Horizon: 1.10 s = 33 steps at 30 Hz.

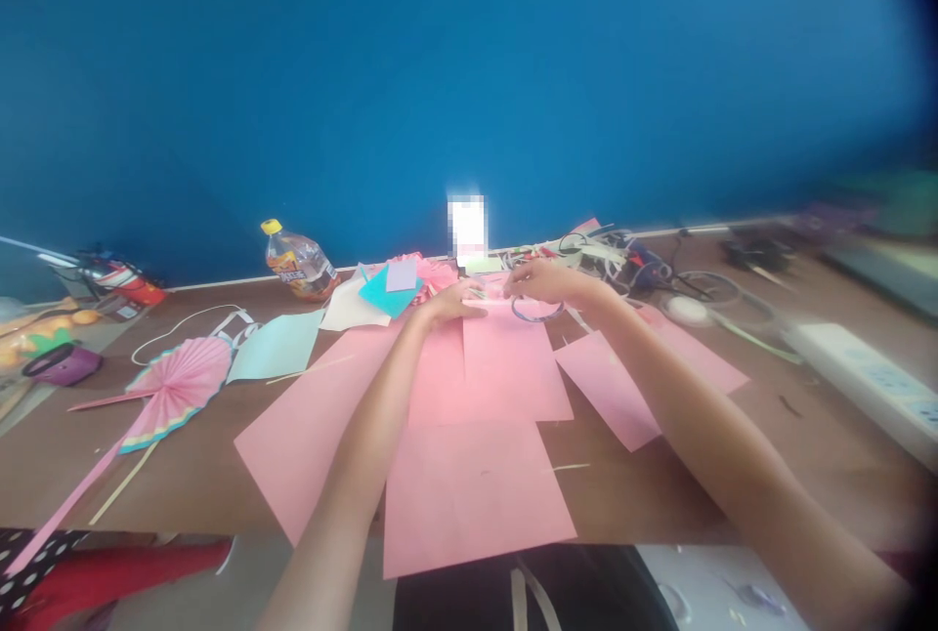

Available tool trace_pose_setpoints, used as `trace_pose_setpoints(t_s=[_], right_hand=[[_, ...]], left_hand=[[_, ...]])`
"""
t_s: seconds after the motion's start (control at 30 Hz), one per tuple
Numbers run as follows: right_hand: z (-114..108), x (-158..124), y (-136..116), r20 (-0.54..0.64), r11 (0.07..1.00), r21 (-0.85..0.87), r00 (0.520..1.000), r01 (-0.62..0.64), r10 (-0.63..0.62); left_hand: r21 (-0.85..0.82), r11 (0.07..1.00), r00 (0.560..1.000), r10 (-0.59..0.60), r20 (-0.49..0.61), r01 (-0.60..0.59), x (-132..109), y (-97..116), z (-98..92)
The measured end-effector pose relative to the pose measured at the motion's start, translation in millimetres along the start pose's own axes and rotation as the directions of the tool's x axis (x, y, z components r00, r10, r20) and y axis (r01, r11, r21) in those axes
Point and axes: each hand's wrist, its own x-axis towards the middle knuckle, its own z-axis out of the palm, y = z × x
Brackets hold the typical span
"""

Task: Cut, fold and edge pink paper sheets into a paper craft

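Observation:
Both arms reach forward over a spread of pink paper sheets. My left hand (452, 302) is at the far left corner of the upper pink sheet (517, 357), its fingers closed on the edge. Bent at the same far edge is my right hand (540, 281), a bangle on its wrist and its fingertips pinched on the paper. The far edge looks folded, though the fingers partly hide it. Another pink sheet (476, 504) lies nearer me, overlapping the table's front edge. A smaller pink piece (612, 387) rests below my right forearm.
A pleated pink paper fan (180, 382) lies left, beside a pale blue sheet (275, 348). A yellow-capped bottle (297, 265) leans near the blue wall. On the right are a white power strip (872, 382) and tangled cables. A purple cup (65, 364) is far left.

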Motion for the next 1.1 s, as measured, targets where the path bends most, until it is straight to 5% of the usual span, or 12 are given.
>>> trace_pose_setpoints(t_s=[0.17, 0.33, 0.67, 0.83, 1.1], right_hand=[[-0.2, -3.0, 0.6, 0.097, 0.993, 0.114, 0.994, 0.039, -0.051], [4.5, 2.0, 6.8, 0.116, 0.987, 0.156, 0.991, 0.04, -0.059], [19.0, 27.6, 34.8, -0.051, 0.945, 0.325, 0.999, 0.023, -0.007], [22.9, 25.6, 26.7, -0.179, 0.981, 0.195, 0.982, -0.023, 0.058], [21.6, 13.5, 5.6, -0.274, 0.994, 0.086, 0.961, 0.063, -0.037]], left_hand=[[0.058, 0.996, 0.991, 0.073, -0.109, -0.067, -2.0, -2.9, -12.8], [-0.061, 0.998, 0.999, -0.014, -0.048, 0.011, 8.0, -3.6, 3.3], [-0.159, 0.951, 0.954, 0.234, -0.186, -0.264, 13.0, -11.7, 33.4], [-0.149, 0.957, 0.953, 0.215, -0.215, -0.25, 12.3, -12.1, 33.5], [-0.14, 0.958, 0.946, 0.212, -0.245, -0.251, 8.3, -10.0, 34.0]])
